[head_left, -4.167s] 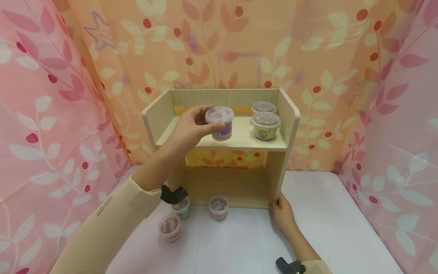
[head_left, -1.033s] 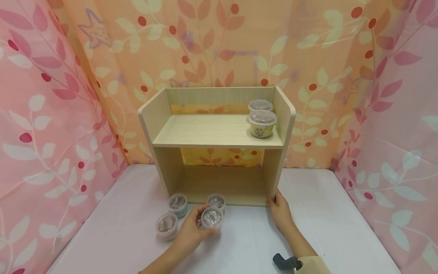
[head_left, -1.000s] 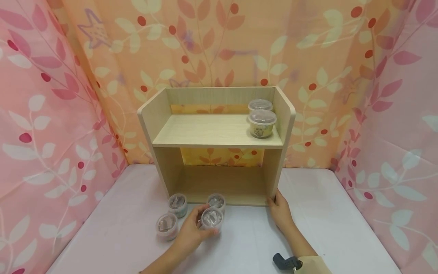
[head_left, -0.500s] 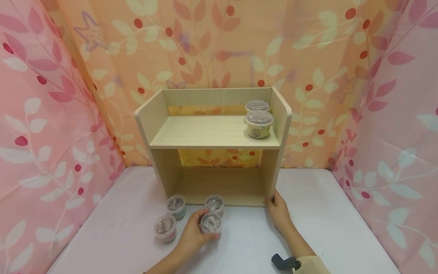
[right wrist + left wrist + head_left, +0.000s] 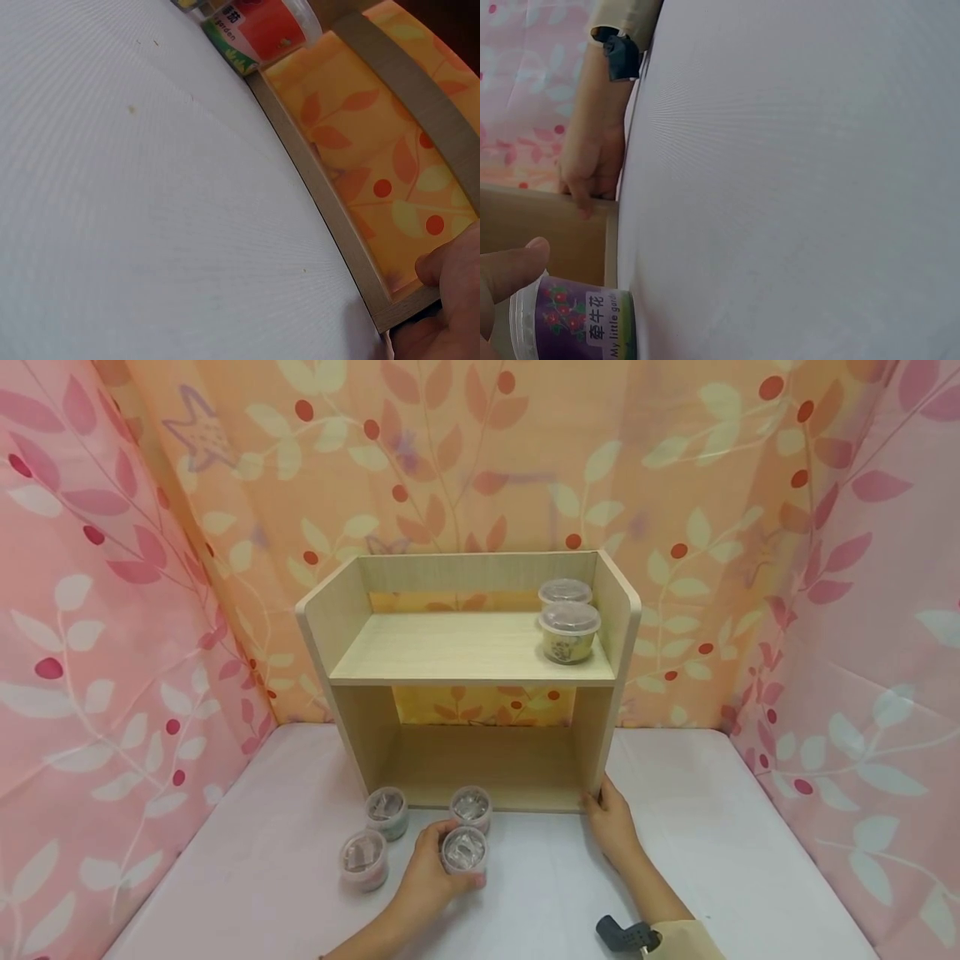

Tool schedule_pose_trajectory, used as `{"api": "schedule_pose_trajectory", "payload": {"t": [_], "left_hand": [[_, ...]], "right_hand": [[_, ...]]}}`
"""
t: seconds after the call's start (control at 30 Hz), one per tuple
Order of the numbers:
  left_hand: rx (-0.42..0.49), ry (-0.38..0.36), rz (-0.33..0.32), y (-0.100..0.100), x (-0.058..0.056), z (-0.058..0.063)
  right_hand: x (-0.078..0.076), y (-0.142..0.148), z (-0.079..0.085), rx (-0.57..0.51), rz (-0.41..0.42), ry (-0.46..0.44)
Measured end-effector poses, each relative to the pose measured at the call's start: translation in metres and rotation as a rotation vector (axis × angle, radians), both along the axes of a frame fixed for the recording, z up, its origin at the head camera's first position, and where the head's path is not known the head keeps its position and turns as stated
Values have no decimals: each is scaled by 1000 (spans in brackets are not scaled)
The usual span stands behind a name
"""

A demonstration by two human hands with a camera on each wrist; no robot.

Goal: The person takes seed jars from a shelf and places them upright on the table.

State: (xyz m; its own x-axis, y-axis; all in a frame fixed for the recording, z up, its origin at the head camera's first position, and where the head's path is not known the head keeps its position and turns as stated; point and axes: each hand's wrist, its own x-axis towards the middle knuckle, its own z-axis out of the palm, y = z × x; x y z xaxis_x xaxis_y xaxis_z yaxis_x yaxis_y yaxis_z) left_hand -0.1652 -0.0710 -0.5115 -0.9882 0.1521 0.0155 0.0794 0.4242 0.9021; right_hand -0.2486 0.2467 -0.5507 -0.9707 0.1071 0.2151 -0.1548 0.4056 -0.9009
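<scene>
Left: two lidded cups [image 5: 363,862] on tabletop [image 5: 240,868]. Centre: left hand [image 5: 431,870] grasping purple cup [image 5: 574,321], base at or just above tabletop; third cup [image 5: 471,807] just beyond. Right: two tubs [image 5: 568,643] on upper level of shelf unit [image 5: 472,682]; right hand [image 5: 615,823] gripping its near right corner. Step, apparently: securing purple cup; lifting would call for clearing third cup.
</scene>
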Motion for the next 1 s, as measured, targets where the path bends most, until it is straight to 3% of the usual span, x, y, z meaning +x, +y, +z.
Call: {"api": "schedule_pose_trajectory", "payload": {"t": [0.23, 0.5, 0.77, 1.0], "left_hand": [[12, -13, -25, -1, 1, 1], [120, -17, -24, -10, 6, 12], [195, 42, -12, -15, 11, 45], [239, 87, -73, -15, 11, 86]], "right_hand": [[0, -1, 0, 12, -6, 17], [2, -2, 2, 10, 2, -8], [0, 1, 2, 20, 2, -7], [0, 2, 0, 15, 7, 4]]}}
